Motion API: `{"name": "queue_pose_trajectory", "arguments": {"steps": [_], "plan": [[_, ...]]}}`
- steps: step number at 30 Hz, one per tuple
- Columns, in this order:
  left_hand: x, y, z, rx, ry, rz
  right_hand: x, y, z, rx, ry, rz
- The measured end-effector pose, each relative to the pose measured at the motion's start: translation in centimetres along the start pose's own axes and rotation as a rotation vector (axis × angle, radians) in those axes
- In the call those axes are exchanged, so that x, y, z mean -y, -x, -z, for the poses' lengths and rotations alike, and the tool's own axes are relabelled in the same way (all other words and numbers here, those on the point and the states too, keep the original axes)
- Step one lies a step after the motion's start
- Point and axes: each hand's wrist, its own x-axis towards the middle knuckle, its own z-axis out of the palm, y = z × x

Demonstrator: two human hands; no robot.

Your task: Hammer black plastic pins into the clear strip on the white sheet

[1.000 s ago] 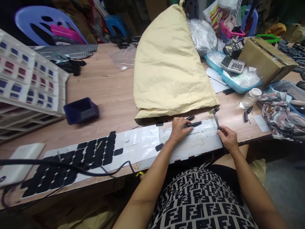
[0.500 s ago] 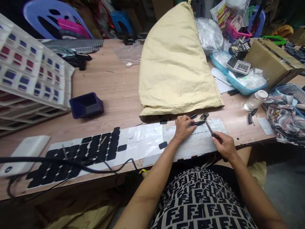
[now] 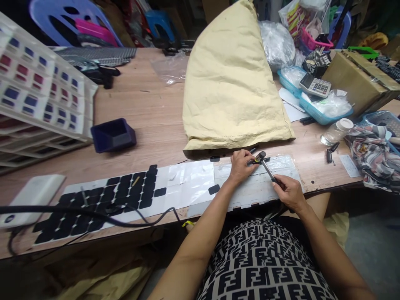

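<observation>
My right hand [image 3: 289,191] is wrapped round the dark handle of a small hammer [image 3: 268,170]. The hammer's head lies over a slim black piece [image 3: 266,160], close to my left fingertips; whether it touches cannot be made out. With its fingers pinched, my left hand [image 3: 241,165] steadies that black piece on a white, tape-covered board [image 3: 278,177]. Another dark slim piece [image 3: 253,149] shows just beyond my left fingers. Left of the board, a white sheet [image 3: 187,183] carries rows of black rounded patches [image 3: 125,191].
A large cream paper sack [image 3: 231,87] stands behind my hands. To the left are a dark blue bin [image 3: 113,136], a white crate [image 3: 46,96] and a black cable [image 3: 78,212]. On the right sit a clear jar [image 3: 336,131], blue baskets [image 3: 326,113] and a patterned cloth [image 3: 368,156].
My right hand has brought the hammer left, from beside the board's far end to over the black piece by my left fingers. My left hand keeps its hold. The view has shifted slightly.
</observation>
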Motion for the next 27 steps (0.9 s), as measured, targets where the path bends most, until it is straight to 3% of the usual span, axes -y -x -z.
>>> {"name": "queue_pose_trajectory", "arguments": {"steps": [4, 12, 15, 21, 24, 27], "plan": [[-0.1, 0.0, 0.1, 0.005, 0.005, 0.010, -1.0, 0.0, 0.3, -0.014, -0.054, -0.098], [-0.9, 0.5, 0.8, 0.020, -0.011, 0.005, -5.3, -0.3, 1.6, -0.230, -0.203, -0.346], [-2.0, 2.9, 2.0, 0.067, -0.037, -0.059, -6.0, -0.3, 1.4, -0.236, -0.281, -0.382], [-3.5, 11.7, 4.1, 0.277, -0.038, -0.303, -6.3, 0.0, 1.0, -0.203, -0.221, -0.330], [-3.4, 14.5, 3.6, 0.330, -0.122, -0.365, -6.3, 0.0, 1.0, -0.226, -0.198, -0.327], [-3.1, 15.1, 2.2, 0.327, -0.246, -0.371, -6.3, 0.0, 0.9, -0.234, -0.176, -0.319]]}}
